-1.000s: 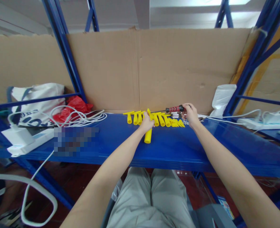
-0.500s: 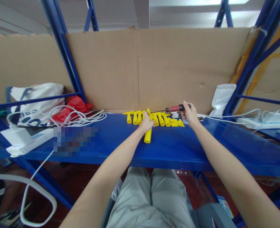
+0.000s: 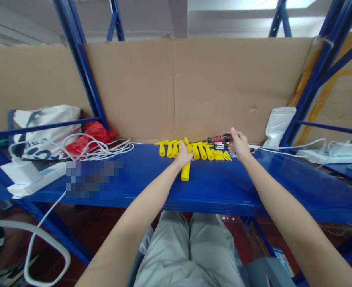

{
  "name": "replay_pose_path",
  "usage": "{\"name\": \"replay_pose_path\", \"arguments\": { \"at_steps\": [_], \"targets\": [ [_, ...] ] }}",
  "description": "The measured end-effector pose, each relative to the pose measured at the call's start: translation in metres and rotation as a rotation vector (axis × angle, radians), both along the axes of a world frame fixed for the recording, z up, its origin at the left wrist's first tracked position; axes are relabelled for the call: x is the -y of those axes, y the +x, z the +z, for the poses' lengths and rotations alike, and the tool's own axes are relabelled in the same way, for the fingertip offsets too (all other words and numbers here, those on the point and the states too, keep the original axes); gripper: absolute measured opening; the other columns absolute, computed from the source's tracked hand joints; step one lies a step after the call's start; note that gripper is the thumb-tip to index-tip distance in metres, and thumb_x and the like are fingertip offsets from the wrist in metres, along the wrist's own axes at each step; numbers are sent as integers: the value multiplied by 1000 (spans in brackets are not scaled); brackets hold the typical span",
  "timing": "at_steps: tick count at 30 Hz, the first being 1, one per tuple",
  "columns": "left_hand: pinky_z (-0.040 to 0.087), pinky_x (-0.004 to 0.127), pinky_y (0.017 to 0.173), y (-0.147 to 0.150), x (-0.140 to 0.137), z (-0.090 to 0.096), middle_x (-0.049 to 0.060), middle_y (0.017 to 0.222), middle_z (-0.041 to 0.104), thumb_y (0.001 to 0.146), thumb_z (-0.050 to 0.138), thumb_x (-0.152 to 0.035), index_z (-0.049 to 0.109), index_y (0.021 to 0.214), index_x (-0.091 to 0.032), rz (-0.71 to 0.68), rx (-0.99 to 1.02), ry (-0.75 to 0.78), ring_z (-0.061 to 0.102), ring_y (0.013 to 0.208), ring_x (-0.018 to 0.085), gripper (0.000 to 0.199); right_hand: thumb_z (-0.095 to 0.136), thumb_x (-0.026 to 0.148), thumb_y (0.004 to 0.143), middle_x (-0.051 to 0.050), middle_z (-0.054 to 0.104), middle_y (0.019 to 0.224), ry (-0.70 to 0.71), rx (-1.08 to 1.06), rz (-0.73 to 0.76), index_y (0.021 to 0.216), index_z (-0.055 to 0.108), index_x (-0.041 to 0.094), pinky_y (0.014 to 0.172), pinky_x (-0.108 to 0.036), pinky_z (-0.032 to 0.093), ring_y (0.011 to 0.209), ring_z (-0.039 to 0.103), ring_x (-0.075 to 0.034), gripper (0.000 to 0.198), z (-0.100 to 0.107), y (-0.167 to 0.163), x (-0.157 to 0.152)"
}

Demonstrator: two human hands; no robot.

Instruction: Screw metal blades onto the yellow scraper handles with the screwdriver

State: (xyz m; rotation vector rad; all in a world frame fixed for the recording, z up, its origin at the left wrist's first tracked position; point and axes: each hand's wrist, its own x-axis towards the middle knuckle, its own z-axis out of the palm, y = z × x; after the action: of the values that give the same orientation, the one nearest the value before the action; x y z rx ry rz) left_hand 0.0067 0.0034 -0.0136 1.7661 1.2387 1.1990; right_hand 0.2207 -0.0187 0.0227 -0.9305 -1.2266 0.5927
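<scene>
yellow tubular piece (image 3: 185, 173) in left hand (image 3: 183, 154), slim-shafted screwdriver (image 3: 218, 139) in right hand (image 3: 239, 144).

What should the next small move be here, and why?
Probably turn the screwdriver slightly: the right hand holds it, its shaft reaches toward the front yellow piece, and the left hand grips that piece. Tip contact is unclear.
</scene>
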Motion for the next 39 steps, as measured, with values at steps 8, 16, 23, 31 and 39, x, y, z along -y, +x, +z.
{"name": "replay_pose_path", "arguments": {
  "at_steps": [8, 16, 23, 31, 39],
  "targets": [
    [49, 24, 50, 0, -1, 0, -4, 77, 53, 75, 44, 1, 25, 110, -17, -9, 20, 13, 53, 43, 7, 43, 60, 70, 62, 8, 38, 42, 41, 12, -48, 76, 46, 24, 33, -24, 21, 32, 35, -10, 50, 0, -2, 0],
    [49, 23, 50, 0, 2, 1, -4, 77, 52, 75, 45, 1, 26, 108, -18, -9, 27, 12, 53, 44, 7, 42, 65, 67, 61, 10, 36, 38, 15, -18, -58, 76, 45, 25, 32, -24, 21, 30, 31, -9, 49, 3, -5, 4],
    [47, 22, 48, 1, 3, 2, -4, 80, 49, 76, 44, 2, 26, 102, -19, 0, 21, 6, 51, 44, 5, 39, 62, 69, 62, 11, 29, 35, 0, -60, -32, 72, 44, 23, 31, -22, 17, 28, 26, -7, 50, 2, -5, 4],
    [49, 24, 50, 1, 1, 0, -1, 90, 49, 75, 45, 3, 27, 100, -19, 4, 35, 19, 52, 45, 4, 38, 69, 56, 64, 9, 40, 40, 31, -74, -19, 77, 47, 23, 30, -21, 20, 29, 33, -8, 41, 4, -7, 7],
    [51, 22, 51, 0, -1, -1, -2, 86, 49, 76, 46, 1, 27, 101, -20, -3, 52, -8, 53, 47, 4, 38, 68, 53, 67, 11, 34, 36, 14, -73, 23, 76, 46, 23, 30, -20, 19, 28, 29, -7, 38, 2, -7, 6]
  ]
}}
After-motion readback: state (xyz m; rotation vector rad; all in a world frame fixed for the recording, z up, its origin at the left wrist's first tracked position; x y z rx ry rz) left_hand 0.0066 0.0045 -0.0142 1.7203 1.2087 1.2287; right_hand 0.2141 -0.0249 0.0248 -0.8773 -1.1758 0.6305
